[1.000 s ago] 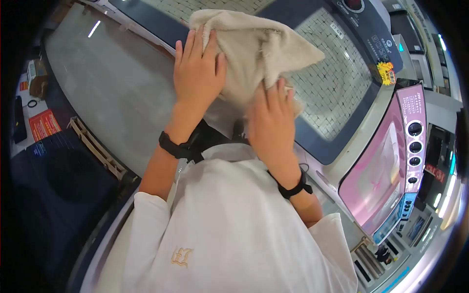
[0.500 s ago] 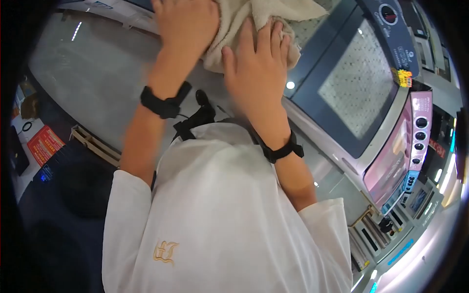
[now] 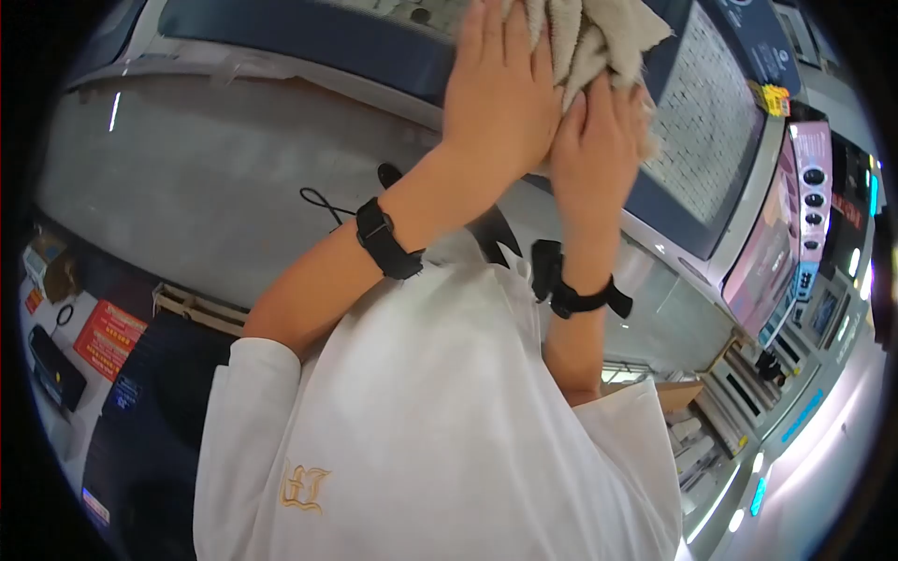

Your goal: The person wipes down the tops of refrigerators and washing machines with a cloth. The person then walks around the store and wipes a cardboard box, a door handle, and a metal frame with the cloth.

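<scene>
A beige cloth (image 3: 599, 42) lies bunched at the top of the view, over the dark lids of the washing machines. My left hand (image 3: 500, 103) grips its left side, with long fingers pressed along the folds and the tips near the top edge. Close beside it, my right hand (image 3: 599, 154) holds the lower right part of the cloth, fingers partly curled into it. Each wrist wears a black strap. The washing machine lid on the right (image 3: 706, 122) has a patterned see-through panel. Another washing machine's dark lid edge (image 3: 309, 42) runs across the top left.
Pink machines with round knobs (image 3: 812, 196) stand at the right. A yellow tag (image 3: 773, 99) sits at the lid's corner. Grey floor (image 3: 224, 159) shows below the machines. At the lower left are a red sign (image 3: 108, 338) and a dark box-like surface (image 3: 178, 430).
Both hands and the cloth have moved right in the view, and my hands are now closer together. More of the left machine's lid shows as the view has shifted.
</scene>
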`<control>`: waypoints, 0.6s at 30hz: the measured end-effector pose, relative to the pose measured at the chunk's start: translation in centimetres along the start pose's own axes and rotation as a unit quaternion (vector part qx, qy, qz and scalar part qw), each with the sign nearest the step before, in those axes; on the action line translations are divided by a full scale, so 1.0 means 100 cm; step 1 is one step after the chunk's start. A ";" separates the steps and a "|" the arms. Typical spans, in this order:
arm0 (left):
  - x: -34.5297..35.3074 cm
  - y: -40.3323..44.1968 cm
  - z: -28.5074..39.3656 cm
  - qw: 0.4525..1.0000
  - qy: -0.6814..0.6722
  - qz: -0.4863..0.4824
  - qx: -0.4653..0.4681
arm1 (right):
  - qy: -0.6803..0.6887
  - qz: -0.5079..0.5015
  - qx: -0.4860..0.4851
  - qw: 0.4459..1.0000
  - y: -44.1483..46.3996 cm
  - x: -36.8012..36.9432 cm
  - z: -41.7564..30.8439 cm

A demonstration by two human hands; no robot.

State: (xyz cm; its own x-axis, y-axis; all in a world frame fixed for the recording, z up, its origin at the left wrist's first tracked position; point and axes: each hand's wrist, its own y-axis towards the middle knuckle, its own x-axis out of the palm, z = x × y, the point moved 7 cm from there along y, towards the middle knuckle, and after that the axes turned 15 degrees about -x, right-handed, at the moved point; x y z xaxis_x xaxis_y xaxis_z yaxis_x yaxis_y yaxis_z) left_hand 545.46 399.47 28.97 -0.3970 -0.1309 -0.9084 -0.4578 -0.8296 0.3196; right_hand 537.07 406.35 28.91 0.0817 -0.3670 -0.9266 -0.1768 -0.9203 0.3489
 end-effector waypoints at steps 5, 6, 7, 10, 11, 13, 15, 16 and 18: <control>-0.009 -0.009 -0.011 0.996 -0.076 -0.032 0.033 | 0.028 -0.056 -0.026 0.998 -0.033 -0.020 0.009; -0.009 -0.012 -0.015 0.995 -0.088 -0.044 0.030 | 0.031 -0.064 -0.019 0.997 -0.043 -0.029 0.014; -0.008 -0.014 -0.015 0.993 -0.100 -0.058 0.022 | 0.035 -0.076 -0.015 0.996 -0.047 -0.034 0.021; -0.007 -0.011 -0.001 0.995 -0.062 -0.074 -0.011 | 0.036 -0.087 0.004 0.996 -0.045 -0.043 0.051; -0.007 -0.005 0.004 0.995 -0.056 -0.074 -0.025 | 0.039 -0.108 -0.014 0.993 -0.036 -0.043 0.060; -0.006 0.011 0.010 0.997 -0.040 -0.061 -0.013 | 0.047 -0.145 -0.053 0.987 -0.004 -0.043 0.082; -0.004 0.030 0.016 0.999 -0.035 -0.032 0.013 | 0.092 -0.232 -0.047 0.967 0.037 -0.042 0.113; -0.001 0.039 0.015 0.999 -0.036 -0.014 0.028 | 0.117 -0.280 -0.044 0.952 0.056 -0.041 0.120; 0.007 0.065 0.011 0.993 0.025 -0.027 0.108 | 0.036 -0.364 -0.036 0.930 0.098 -0.042 0.121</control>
State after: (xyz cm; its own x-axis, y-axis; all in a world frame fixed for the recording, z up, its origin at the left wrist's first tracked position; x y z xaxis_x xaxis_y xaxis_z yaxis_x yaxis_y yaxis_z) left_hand 541.35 394.56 30.75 -0.3286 -0.1208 -0.9367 -0.6398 -0.7011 0.3149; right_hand 523.11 400.46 34.51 0.2207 0.3502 -0.9103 0.0171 -0.9346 -0.3553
